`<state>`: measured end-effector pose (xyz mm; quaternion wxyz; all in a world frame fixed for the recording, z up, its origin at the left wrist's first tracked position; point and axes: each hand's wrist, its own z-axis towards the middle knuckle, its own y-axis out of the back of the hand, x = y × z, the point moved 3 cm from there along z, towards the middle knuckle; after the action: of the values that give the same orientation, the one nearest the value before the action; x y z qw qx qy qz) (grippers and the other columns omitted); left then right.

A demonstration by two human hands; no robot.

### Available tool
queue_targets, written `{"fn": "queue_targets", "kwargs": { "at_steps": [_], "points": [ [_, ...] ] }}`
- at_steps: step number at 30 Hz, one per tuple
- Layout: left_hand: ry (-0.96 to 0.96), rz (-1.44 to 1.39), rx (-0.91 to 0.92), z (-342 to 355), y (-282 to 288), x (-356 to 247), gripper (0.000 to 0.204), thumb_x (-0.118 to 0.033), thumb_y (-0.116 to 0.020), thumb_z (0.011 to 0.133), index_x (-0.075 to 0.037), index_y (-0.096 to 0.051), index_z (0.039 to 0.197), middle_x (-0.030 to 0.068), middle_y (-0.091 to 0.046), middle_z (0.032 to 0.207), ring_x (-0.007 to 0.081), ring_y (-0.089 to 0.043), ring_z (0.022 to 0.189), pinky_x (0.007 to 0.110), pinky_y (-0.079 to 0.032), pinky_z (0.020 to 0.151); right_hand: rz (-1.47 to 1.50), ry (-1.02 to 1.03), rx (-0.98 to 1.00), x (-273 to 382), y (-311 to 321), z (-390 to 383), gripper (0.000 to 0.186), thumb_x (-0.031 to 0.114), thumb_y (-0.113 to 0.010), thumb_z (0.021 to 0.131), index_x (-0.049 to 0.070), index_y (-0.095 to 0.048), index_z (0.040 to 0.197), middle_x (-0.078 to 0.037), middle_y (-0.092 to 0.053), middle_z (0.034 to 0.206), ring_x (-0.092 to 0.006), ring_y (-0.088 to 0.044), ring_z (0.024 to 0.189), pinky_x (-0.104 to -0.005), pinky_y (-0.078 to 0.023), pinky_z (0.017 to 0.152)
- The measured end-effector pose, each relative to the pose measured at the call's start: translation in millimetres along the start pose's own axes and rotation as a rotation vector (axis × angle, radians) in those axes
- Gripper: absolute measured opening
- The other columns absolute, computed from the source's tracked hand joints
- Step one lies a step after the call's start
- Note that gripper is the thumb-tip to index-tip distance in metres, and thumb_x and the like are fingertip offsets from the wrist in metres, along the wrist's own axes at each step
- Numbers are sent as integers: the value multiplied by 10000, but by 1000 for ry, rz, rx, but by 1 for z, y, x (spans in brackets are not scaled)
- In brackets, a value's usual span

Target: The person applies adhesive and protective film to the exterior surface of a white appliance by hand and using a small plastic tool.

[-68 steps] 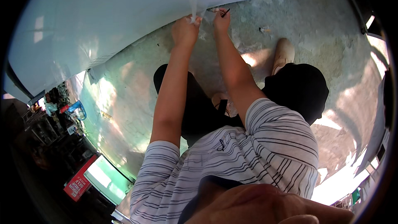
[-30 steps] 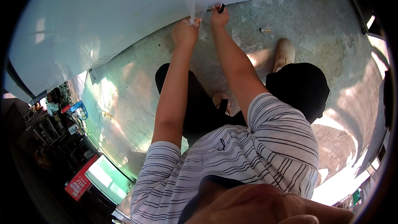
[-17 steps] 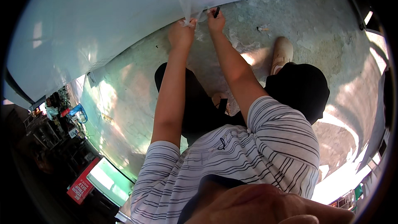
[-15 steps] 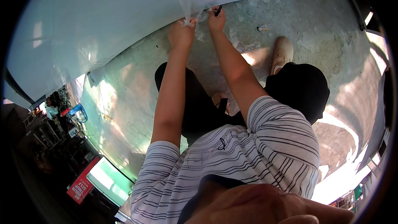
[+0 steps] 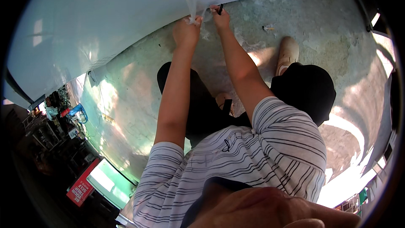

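Observation:
Clear plastic film (image 5: 190,1) hangs down along the large pale panel (image 5: 105,17), gathered to a narrow strip at its lower end. My left hand (image 5: 186,31) is closed on that strip, by the panel's lower edge. A short way to the right, my right hand (image 5: 222,20) is closed around a slim black object (image 5: 220,9), perhaps a cutter; its kind is too small to tell. A bit of film stretches between the two hands, and the right fingertips are close to it.
Mottled concrete floor (image 5: 312,21) lies under me, with a small scrap (image 5: 268,28) on it and my shoe (image 5: 288,51) nearby. At far left are cluttered shelves (image 5: 48,137), a blue coiled hose (image 5: 80,112), a red sign (image 5: 82,188) and a pale green glossy surface (image 5: 110,181).
My right hand has shifted slightly upward, with the black object more upright in it. The left hand has moved a little to the right, still gripping the film.

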<state>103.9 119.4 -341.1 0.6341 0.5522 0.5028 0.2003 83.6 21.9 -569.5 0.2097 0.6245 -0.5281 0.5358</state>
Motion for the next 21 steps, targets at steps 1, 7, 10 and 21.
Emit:
{"fn": "queue_targets", "kwargs": {
  "at_steps": [1, 7, 10, 21],
  "points": [
    [-3, -11, -5, 0, 0, -1, 211, -351, -673, 833, -162, -743, 898, 67, -698, 787, 280, -666, 763, 377, -506, 693, -6, 9, 8, 1, 1, -1, 119, 84, -671, 830, 65, -710, 940, -17, -699, 861, -106, -627, 800, -277, -489, 760],
    [-9, -29, 2, 2, 2, 0, 229, -354, -687, 816, -139, -737, 878, 91, -691, 769, 290, -665, 749, 376, -505, 690, -90, -73, 36, 9, 3, -15, 132, 108, -673, 835, 88, -720, 957, -6, -684, 835, -118, -613, 736, -279, -478, 701],
    [-97, 77, -2, 4, 6, -1, 248, -370, -678, 818, -136, -738, 875, 95, -688, 757, 294, -662, 737, 375, -503, 685, 30, -233, 71, 9, 0, -26, 124, 134, -663, 852, 100, -717, 959, 6, -645, 765, -139, -587, 663, -284, -461, 644],
    [17, 65, 43, 1, 10, 5, 237, -358, -655, 829, -139, -735, 877, 86, -688, 787, 295, -654, 762, 392, -498, 689, 1001, -739, -243, -22, -28, -17, 224, 294, -558, 961, 79, -586, 1019, -23, -618, 915, -175, -572, 763, -346, -510, 679]
  ]
}}
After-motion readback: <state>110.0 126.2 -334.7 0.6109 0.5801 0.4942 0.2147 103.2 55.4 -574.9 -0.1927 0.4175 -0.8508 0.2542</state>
